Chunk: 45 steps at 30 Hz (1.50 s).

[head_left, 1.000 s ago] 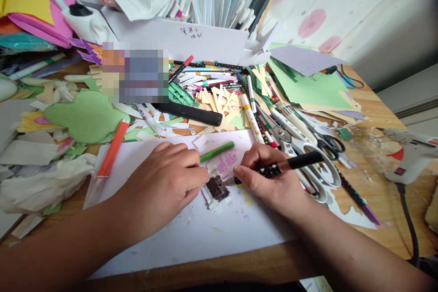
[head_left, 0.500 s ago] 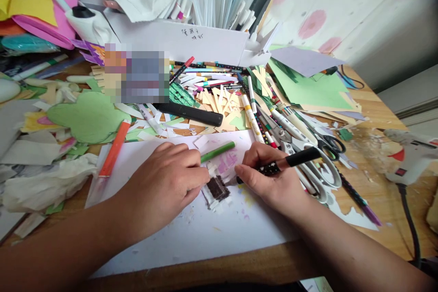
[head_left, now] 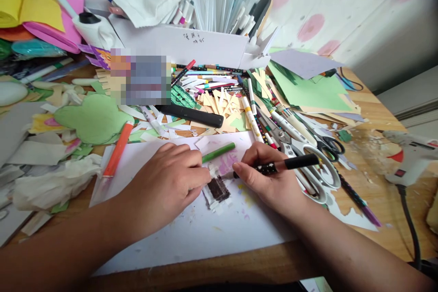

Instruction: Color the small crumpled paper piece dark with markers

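Note:
My left hand (head_left: 164, 187) rests on a white sheet of paper (head_left: 205, 232), its fingers curled and pressed down on a small paper piece (head_left: 216, 190) that is coloured dark brown. My right hand (head_left: 270, 185) grips a black marker with white dots (head_left: 287, 164), the tip pointing left just above the small piece. A green marker (head_left: 219, 151) lies on the sheet right behind my left fingers. A pink scribble (head_left: 228, 163) marks the sheet between my hands.
Scissors (head_left: 318, 155) lie right of my right hand. An orange pen (head_left: 118, 148), a black tool (head_left: 191, 114), many markers and paper scraps crowd the back. A white box (head_left: 185, 45) holds pens. A glue gun (head_left: 410, 155) sits at the right edge.
My right hand has lifted the marker tip slightly up and away from the dark piece. The view has shifted a little. My left hand stays put.

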Each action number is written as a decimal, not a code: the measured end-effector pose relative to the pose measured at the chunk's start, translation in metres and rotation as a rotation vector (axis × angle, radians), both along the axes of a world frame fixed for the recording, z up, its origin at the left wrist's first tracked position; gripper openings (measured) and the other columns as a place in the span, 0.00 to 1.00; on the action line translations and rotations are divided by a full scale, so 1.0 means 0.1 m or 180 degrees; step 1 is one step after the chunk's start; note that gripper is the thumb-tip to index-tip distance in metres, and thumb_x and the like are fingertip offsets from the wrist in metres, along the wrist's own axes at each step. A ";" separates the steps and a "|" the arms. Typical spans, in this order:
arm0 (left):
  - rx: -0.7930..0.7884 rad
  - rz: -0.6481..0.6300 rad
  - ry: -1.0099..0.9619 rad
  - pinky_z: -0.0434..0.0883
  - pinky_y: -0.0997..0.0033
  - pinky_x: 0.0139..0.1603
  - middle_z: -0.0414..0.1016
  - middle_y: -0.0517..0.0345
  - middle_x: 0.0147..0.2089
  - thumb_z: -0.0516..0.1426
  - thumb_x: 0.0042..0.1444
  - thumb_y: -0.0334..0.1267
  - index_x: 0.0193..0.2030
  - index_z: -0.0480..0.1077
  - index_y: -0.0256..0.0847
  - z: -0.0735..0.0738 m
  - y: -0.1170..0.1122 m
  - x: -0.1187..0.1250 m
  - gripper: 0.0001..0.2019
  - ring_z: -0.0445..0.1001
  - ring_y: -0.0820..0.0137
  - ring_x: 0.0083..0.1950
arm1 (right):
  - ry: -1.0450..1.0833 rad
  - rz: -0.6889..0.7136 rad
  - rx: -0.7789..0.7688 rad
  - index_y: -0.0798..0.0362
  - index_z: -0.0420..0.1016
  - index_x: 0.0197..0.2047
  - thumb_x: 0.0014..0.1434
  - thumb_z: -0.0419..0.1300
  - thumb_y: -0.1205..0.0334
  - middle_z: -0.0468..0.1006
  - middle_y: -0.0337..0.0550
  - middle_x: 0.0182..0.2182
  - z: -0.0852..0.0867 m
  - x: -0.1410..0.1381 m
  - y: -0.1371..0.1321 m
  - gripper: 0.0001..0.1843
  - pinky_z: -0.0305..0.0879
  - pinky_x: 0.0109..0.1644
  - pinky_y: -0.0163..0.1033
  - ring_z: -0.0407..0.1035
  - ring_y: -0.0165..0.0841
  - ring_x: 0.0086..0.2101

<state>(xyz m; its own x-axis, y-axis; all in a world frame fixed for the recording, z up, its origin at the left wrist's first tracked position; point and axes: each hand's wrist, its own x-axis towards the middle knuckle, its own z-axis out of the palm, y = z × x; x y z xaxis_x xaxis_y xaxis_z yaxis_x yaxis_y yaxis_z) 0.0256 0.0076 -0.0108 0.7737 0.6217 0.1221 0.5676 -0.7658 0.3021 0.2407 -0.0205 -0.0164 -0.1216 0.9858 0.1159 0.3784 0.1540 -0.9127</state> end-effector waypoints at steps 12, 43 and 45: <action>0.0076 -0.0050 -0.0093 0.53 0.66 0.34 0.65 0.61 0.27 0.55 0.59 0.33 0.30 0.75 0.45 0.00 0.01 0.00 0.09 0.62 0.68 0.32 | 0.0260 0.0144 -0.0133 0.52 0.62 0.21 0.53 0.63 0.63 0.63 0.33 0.18 0.00 0.01 -0.02 0.14 0.51 0.23 0.34 0.56 0.26 0.20; -0.0019 -0.0115 -0.0109 0.51 0.66 0.34 0.64 0.60 0.26 0.52 0.61 0.31 0.27 0.70 0.42 0.00 -0.05 -0.04 0.12 0.58 0.67 0.31 | 0.0074 0.0331 -0.0051 0.51 0.61 0.23 0.55 0.60 0.63 0.63 0.33 0.19 0.02 -0.04 0.01 0.13 0.53 0.23 0.34 0.57 0.26 0.20; -0.0034 -0.0103 -0.0096 0.51 0.66 0.34 0.64 0.60 0.26 0.52 0.61 0.32 0.26 0.70 0.42 0.01 -0.04 -0.04 0.13 0.58 0.68 0.31 | 0.0041 0.0381 -0.0026 0.51 0.61 0.23 0.55 0.60 0.63 0.63 0.33 0.19 0.02 -0.04 0.01 0.13 0.53 0.23 0.33 0.57 0.26 0.20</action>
